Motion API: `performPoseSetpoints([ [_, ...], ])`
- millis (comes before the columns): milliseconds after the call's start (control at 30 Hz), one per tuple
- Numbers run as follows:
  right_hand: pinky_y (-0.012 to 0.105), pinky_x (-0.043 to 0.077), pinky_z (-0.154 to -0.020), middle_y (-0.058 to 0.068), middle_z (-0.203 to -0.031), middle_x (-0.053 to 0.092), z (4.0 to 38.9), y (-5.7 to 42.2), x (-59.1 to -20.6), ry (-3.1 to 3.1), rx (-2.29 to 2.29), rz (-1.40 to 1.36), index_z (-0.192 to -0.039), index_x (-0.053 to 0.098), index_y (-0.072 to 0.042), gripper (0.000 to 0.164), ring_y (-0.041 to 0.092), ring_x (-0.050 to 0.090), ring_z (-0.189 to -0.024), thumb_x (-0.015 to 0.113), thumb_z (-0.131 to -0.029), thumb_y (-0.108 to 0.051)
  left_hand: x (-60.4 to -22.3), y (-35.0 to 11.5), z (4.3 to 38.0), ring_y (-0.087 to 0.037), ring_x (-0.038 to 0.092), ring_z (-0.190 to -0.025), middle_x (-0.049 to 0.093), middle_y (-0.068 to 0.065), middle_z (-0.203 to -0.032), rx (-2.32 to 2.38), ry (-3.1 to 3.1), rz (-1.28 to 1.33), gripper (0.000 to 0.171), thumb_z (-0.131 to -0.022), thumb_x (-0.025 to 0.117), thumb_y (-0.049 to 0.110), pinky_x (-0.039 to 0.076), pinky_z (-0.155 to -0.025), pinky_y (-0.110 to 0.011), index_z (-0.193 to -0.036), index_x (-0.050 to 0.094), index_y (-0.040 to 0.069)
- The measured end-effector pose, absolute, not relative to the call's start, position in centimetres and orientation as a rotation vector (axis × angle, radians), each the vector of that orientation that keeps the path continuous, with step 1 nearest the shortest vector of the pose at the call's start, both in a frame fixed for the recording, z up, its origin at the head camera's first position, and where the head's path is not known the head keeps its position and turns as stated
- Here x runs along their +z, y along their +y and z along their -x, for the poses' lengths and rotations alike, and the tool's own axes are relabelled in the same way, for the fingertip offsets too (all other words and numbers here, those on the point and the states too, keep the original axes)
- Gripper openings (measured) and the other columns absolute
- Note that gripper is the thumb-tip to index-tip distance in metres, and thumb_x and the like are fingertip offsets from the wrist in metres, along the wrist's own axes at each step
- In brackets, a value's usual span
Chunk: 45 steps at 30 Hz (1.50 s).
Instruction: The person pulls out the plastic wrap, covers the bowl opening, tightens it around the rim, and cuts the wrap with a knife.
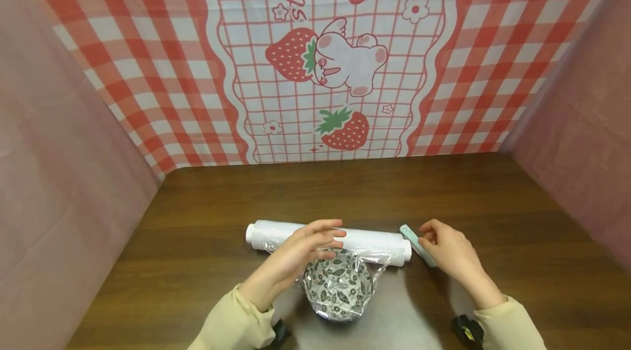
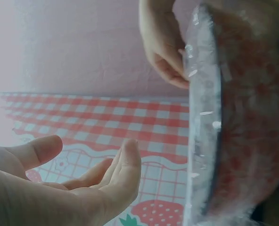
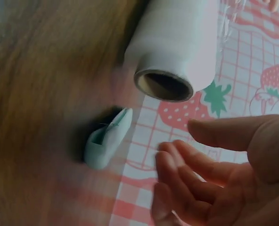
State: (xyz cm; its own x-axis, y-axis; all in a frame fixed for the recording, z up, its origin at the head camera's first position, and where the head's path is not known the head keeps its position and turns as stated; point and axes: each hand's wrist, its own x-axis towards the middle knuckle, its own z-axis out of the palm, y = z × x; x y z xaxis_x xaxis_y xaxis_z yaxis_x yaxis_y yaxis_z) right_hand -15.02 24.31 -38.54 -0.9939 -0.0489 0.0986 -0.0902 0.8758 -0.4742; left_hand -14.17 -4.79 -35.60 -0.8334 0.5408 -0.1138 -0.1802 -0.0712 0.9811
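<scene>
A bowl with a dark leaf-and-flower pattern (image 1: 340, 290) stands on the table, clear plastic film stretched over its rim. Behind it lies a white roll of cling film (image 1: 379, 246), and film runs from the roll to the bowl. My left hand (image 1: 308, 246) hovers over the roll and the bowl's left edge, fingers extended and holding nothing. At the roll's right end rests a slim mint-green folding knife (image 1: 411, 237), slotted along one edge. My right hand (image 1: 451, 248) is just right of it, loosely curved; the right wrist view shows a gap between fingers and knife (image 3: 106, 141).
The brown wooden table (image 1: 207, 196) ends at a red-and-white strawberry cloth (image 1: 276, 92) behind. Pink curtains hang on both sides, the left curtain (image 1: 64, 147) and the right curtain (image 1: 577, 109). Dark wrist straps show at both sleeves.
</scene>
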Motion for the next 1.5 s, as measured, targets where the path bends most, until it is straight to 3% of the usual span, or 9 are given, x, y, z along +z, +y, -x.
performPoseSetpoints([
  [600,0.030,0.040,-0.060,0.005,-0.079,0.057,16.3,24.8,-40.2,-3.127,0.839,-0.139,-0.090,0.058,-0.001,0.020,0.016,0.051,-0.070,0.063,-0.075,-0.012,-34.6,-2.4,15.2,-0.032,0.047,-0.118,0.047,-0.018,-0.133,1.939,1.705,-0.410,0.046,-0.089,0.045,0.010,0.040,-0.096,-0.039,-0.134,0.040,0.004],
  [1100,0.037,0.040,-0.063,0.014,-0.078,0.049,16.7,25.1,-41.2,-3.112,0.773,-0.070,-0.089,0.053,0.005,0.026,0.026,0.048,-0.074,0.066,-0.073,-0.011,-35.4,-2.0,14.7,-0.036,0.049,-0.115,0.047,-0.022,-0.131,1.927,1.699,-0.394,0.044,-0.089,0.046,0.011,0.043,-0.093,-0.038,-0.131,0.043,-0.001],
  [1500,0.031,0.040,-0.060,0.011,-0.075,0.053,16.8,25.4,-41.2,-3.144,0.872,-0.108,-0.088,0.051,0.006,0.023,0.021,0.050,-0.069,0.065,-0.073,-0.005,-34.7,-1.5,14.0,-0.032,0.052,-0.113,0.048,-0.021,-0.130,1.884,1.705,-0.469,0.043,-0.090,0.045,0.011,0.041,-0.095,-0.041,-0.132,0.042,0.002],
])
